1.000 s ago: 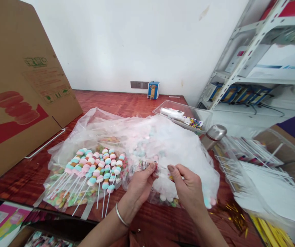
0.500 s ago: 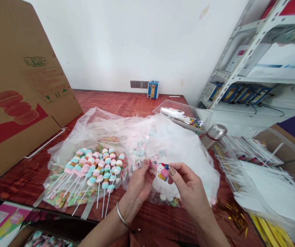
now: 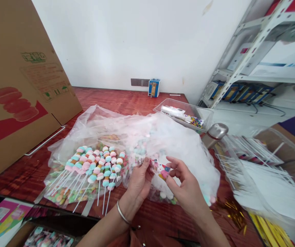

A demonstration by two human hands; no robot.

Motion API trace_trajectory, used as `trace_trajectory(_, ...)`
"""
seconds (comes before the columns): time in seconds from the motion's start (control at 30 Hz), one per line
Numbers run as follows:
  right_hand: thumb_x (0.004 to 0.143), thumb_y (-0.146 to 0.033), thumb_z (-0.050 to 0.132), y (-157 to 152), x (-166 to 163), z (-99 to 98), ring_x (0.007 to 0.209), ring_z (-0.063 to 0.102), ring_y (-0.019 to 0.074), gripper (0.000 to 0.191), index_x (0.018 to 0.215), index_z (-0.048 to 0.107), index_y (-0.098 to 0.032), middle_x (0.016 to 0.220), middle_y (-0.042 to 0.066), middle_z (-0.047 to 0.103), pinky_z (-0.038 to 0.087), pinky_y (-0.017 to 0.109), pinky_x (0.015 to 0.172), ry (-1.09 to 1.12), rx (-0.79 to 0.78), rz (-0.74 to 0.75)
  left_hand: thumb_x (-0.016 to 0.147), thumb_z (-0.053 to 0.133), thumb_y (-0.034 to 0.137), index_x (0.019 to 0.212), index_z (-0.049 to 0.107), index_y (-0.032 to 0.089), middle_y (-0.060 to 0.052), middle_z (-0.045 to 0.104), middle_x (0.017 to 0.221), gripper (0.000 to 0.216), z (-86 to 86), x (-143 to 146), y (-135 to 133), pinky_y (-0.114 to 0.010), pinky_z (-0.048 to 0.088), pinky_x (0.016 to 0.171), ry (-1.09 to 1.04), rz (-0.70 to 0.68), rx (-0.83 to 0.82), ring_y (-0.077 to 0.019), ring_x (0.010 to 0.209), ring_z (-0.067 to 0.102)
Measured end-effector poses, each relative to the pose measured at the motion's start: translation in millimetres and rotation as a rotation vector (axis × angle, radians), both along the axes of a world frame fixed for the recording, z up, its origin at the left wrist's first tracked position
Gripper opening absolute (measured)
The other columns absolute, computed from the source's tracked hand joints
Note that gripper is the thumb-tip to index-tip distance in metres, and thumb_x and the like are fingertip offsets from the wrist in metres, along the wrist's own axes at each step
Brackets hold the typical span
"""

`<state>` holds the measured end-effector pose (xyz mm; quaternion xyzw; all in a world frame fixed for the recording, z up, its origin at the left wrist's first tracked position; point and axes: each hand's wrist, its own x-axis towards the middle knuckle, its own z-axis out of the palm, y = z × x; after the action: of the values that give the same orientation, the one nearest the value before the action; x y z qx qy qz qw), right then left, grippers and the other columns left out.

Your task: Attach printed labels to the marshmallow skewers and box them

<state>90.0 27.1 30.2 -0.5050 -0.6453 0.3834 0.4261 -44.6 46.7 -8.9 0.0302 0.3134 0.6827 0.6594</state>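
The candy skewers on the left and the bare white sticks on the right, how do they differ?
The candy skewers carry pink, blue and white candies and lie fanned on a clear plastic bag. The bare white sticks carry nothing and are piled in a clear bin at the right. Both have thin white stems.

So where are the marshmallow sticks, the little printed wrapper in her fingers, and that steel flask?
marshmallow sticks (image 3: pixel 96 164), head view, on the candy heads of the pile.
printed wrapper (image 3: pixel 163 170), head view, on its colourful printed face.
steel flask (image 3: pixel 215 132), head view, on its shiny cap.
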Motion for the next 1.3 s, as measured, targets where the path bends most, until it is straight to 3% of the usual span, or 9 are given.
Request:
trace_trajectory(0.13, 0.087, -0.013, 0.055, 4, 3, -9.2, 0.095, 0.06, 0.0185, 0.047, 0.131, 0.054, -0.026, 0.119, 0.008, 0.057, 0.05, 0.035, 0.085, -0.227, 0.34, 0.045, 0.06, 0.088, 0.029, 0.074, 0.068, 0.013, -0.001, 0.068, 0.07, 0.03, 1.6, 3, -3, -0.021, 0.048, 0.06, 0.16, -0.06, 0.002, -0.01, 0.061, 0.06)
trace_trajectory(0.27, 0.088, -0.005, 0.051, 8, 6, -20.2, 0.094, 0.059, 0.0216, 0.03, 0.11, 0.065, -0.02, 0.102, 0.008, 0.065, 0.047, 0.038, 0.082, -0.408, 0.689, -0.011, 0.058, 0.088, 0.033, 0.072, 0.066, 0.013, 0.002, 0.062, 0.062, 0.034, 0.0, 3, -4, -0.019, 0.04, 0.053, 0.292, -0.166, 0.031, -0.0069, 0.053, 0.051)
trace_trajectory(0.37, 0.088, 0.0, 0.049, 9, 6, -27.2, 0.086, 0.059, 0.0207, 0.03, 0.107, 0.063, -0.018, 0.092, 0.007, 0.067, 0.045, 0.039, 0.081, -0.45, 0.787, -0.101, 0.056, 0.089, 0.036, 0.066, 0.062, 0.013, 0.004, 0.057, 0.056, 0.037, -3.7, 3, -5, -0.019, 0.038, 0.05, 0.318, -0.168, 0.03, -0.0054, 0.048, 0.047)
trace_trajectory(0.53, 0.088, 0.002, 0.047, 9, 11, -31.9, 0.088, 0.057, 0.0208, 0.035, 0.111, 0.062, -0.019, 0.093, 0.007, 0.066, 0.046, 0.037, 0.083, -0.426, 0.766, -0.174, 0.061, 0.087, 0.033, 0.07, 0.065, 0.012, 0.003, 0.057, 0.061, 0.032, -7.4, 2, -9, -0.02, 0.043, 0.058, 0.217, -0.241, 0.083, -0.006, 0.054, 0.049)
trace_trajectory(0.73, 0.089, -0.002, 0.047, 11, 21, -17.5, 0.083, 0.059, 0.0184, 0.031, 0.105, 0.065, -0.022, 0.087, 0.005, 0.066, 0.048, 0.031, 0.074, -0.332, 0.704, 0.104, 0.071, 0.081, 0.03, 0.074, 0.067, 0.013, 0.001, 0.058, 0.065, 0.023, -6.8, -11, -7, -0.019, 0.039, 0.054, 0.213, -0.406, 0.135, -0.0057, 0.053, 0.049)
trace_trajectory(0.9, 0.082, -0.017, 0.06, 9, 9, -15.8, 0.074, 0.062, 0.0165, 0.031, 0.113, 0.061, -0.022, 0.084, 0.001, 0.064, 0.051, 0.027, 0.066, 0.023, 0.079, 0.098, 0.06, 0.087, 0.03, 0.07, 0.065, 0.014, 0.001, 0.059, 0.065, 0.03, -7.5, -3, -9, -0.022, 0.043, 0.061, 0.257, -0.222, 0.095, -0.0088, 0.06, 0.052)
trace_trajectory(1.0, 0.081, -0.028, 0.06, 9, 3, -23.0, 0.054, 0.054, 0.0134, 0.013, 0.091, 0.062, -0.019, 0.065, -0.003, 0.059, 0.042, 0.022, 0.048, 0.204, -0.258, 0.075, 0.06, 0.087, 0.034, 0.068, 0.064, 0.015, 0.002, 0.059, 0.063, 0.031, -9.5, 4, -12, -0.024, 0.042, 0.06, 0.354, -0.159, 0.089, -0.0097, 0.059, 0.051)
trace_trajectory(1.13, 0.084, -0.025, 0.053, 8, 7, -24.0, 0.056, 0.051, 0.0125, 0.014, 0.076, 0.062, -0.019, 0.063, -0.002, 0.059, 0.038, 0.021, 0.05, 0.049, -0.118, -0.049, 0.067, 0.082, 0.043, 0.064, 0.063, 0.014, 0.002, 0.055, 0.056, 0.035, -11.5, 3, -12, -0.023, 0.038, 0.056, 0.455, -0.176, 0.089, -0.0084, 0.053, 0.047)
trace_trajectory(1.3, 0.082, -0.019, 0.051, 9, 15, -5.9, 0.065, 0.057, 0.0148, 0.016, 0.076, 0.067, -0.02, 0.07, -0.001, 0.066, 0.042, 0.023, 0.06, -0.194, 0.039, 0.095, 0.065, 0.084, 0.035, 0.067, 0.065, 0.012, 0.001, 0.056, 0.055, 0.03, -12.6, -3, -9, -0.021, 0.039, 0.054, 0.283, -0.367, 0.081, -0.008, 0.05, 0.049)
